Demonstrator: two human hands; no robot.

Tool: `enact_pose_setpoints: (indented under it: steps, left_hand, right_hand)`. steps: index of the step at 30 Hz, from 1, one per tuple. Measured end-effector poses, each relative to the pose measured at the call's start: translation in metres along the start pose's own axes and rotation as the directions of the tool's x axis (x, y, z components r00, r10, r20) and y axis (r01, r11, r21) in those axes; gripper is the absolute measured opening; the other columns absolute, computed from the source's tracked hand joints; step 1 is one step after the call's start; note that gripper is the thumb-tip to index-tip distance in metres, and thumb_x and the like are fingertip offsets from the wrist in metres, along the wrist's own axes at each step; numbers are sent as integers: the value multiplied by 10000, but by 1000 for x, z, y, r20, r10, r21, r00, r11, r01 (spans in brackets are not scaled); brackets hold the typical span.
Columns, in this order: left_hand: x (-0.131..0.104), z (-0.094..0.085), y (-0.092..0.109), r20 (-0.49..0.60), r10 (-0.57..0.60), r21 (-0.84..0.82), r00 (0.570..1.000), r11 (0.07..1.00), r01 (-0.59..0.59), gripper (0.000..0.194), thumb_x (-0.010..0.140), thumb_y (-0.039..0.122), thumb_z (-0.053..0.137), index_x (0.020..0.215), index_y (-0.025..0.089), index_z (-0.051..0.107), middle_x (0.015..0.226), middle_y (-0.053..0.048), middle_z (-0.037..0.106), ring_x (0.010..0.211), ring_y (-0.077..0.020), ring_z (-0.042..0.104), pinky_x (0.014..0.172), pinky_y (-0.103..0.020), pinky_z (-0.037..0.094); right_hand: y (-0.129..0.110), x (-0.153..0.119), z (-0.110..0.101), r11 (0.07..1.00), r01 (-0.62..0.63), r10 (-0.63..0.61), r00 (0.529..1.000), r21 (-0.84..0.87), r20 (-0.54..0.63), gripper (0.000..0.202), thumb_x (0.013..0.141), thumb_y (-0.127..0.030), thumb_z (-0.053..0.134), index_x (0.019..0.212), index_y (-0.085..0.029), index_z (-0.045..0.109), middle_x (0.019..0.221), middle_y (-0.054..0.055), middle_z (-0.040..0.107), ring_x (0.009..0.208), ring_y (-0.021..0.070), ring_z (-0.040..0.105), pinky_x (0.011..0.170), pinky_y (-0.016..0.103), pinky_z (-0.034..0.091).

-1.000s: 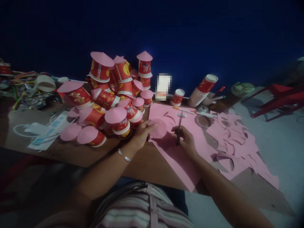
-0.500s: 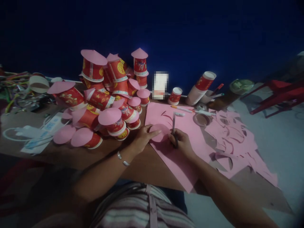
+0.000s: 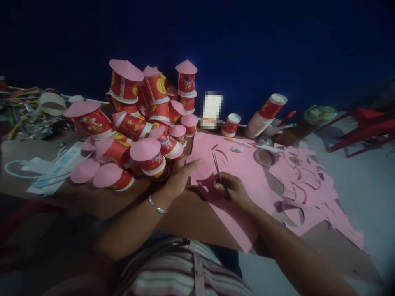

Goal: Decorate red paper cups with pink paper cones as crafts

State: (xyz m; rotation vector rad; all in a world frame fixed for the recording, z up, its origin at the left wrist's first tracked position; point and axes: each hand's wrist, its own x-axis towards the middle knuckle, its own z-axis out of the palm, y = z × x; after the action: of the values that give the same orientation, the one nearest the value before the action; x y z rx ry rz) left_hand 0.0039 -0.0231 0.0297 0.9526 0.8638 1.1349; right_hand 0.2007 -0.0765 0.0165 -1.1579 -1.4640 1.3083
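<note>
Between thumb and fingers, my left hand [image 3: 181, 176] grips the left edge of a pink paper disc [image 3: 200, 165]. My right hand [image 3: 231, 188] is closed around the handles of dark scissors [image 3: 221, 174], whose blades point up and away, just right of the disc. Under both lies a large pink paper sheet [image 3: 243, 172], with one corner hanging toward the table's front edge. A narrow curved slit shows in the sheet beyond the scissors. Close to my left hand stands a red paper cup with a pink cone top [image 3: 148, 155].
Several more cone-topped red cups [image 3: 125, 82] are piled at the left. Pink paper scraps [image 3: 308, 181] cover the right side. Behind the sheet are a single cup [image 3: 231, 125], a cup stack [image 3: 267, 115], pens [image 3: 239, 142] and a tape roll [image 3: 264, 157]. A power strip [image 3: 57, 166] lies far left.
The disc and my left hand have shifted a little left and away from me. The scissors have tilted left and moved slightly nearer my body. The camera view has shifted slightly.
</note>
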Motion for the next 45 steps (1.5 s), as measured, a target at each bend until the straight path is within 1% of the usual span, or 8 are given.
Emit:
enact_pose_setpoints:
  steps: [14, 18, 22, 27, 34, 39, 42, 45]
  left_hand:
    - [1, -1, -3, -14, -6, 71, 1000, 997, 7, 413, 771, 369, 790, 1096, 116, 755, 932, -93, 783, 796, -218, 718, 739, -313, 570]
    - [0, 0, -1, -47, 24, 98, 999, 995, -19, 417, 767, 377, 793, 1098, 126, 757, 950, -89, 784, 811, -220, 714, 754, -317, 573]
    - [0, 1, 1, -78, 56, 127, 995, 991, -46, 401, 767, 377, 795, 1088, 140, 760, 977, -78, 783, 871, -222, 706, 790, -309, 567]
    - [0, 2, 2, -95, 27, 125, 995, 992, -15, 375, 768, 401, 794, 1034, 139, 763, 968, -78, 780, 838, -214, 701, 787, -311, 562]
    - [1, -1, -3, -76, 25, 148, 997, 989, -14, 418, 764, 434, 792, 1058, 139, 755, 958, -70, 776, 831, -203, 692, 787, -306, 553]
    - [3, -2, -6, -75, 28, 139, 997, 990, -17, 411, 770, 415, 795, 1068, 135, 750, 948, -68, 772, 831, -197, 687, 800, -310, 548]
    - [3, -3, -7, -46, 3, 196, 999, 981, 6, 373, 779, 447, 781, 983, 136, 762, 871, -57, 758, 797, -200, 674, 754, -307, 542]
    - [0, 0, -8, -45, -21, 255, 999, 966, 32, 347, 756, 457, 796, 889, 139, 756, 779, -35, 723, 768, -199, 644, 710, -297, 521]
  right_hand:
    - [3, -1, -3, 990, 91, -90, 996, -107, 14, 325, 856, -520, 740, 845, -198, 700, 795, 24, 650, 743, 170, 581, 683, 276, 454]
    - [4, -1, -4, 982, 122, -122, 993, -143, 5, 318, 855, -517, 747, 868, -202, 708, 805, 26, 668, 745, 174, 596, 687, 280, 460]
    - [5, -1, -4, 976, 115, -116, 993, -185, 8, 324, 855, -531, 740, 875, -209, 712, 815, 34, 678, 750, 187, 605, 700, 293, 466]
    - [6, -1, -4, 978, 107, -107, 994, -181, 7, 329, 851, -545, 738, 919, -223, 732, 838, 39, 695, 772, 203, 621, 718, 305, 478]
    - [5, -1, -1, 996, 10, -12, 1000, -92, -25, 361, 830, -560, 751, 882, -205, 720, 828, 53, 695, 781, 214, 618, 693, 310, 492]
    - [3, -1, -1, 995, -87, 90, 993, 49, -81, 399, 800, -571, 771, 895, -189, 706, 737, 12, 645, 647, 153, 549, 606, 278, 453]
    - [2, 1, 0, 972, -152, 175, 977, 177, -122, 417, 758, -552, 810, 924, -187, 696, 688, -4, 630, 578, 129, 518, 545, 260, 419]
    - [2, 1, 1, 956, -167, 204, 970, 242, -136, 389, 735, -517, 837, 867, -189, 675, 605, -23, 599, 541, 117, 495, 516, 245, 387]
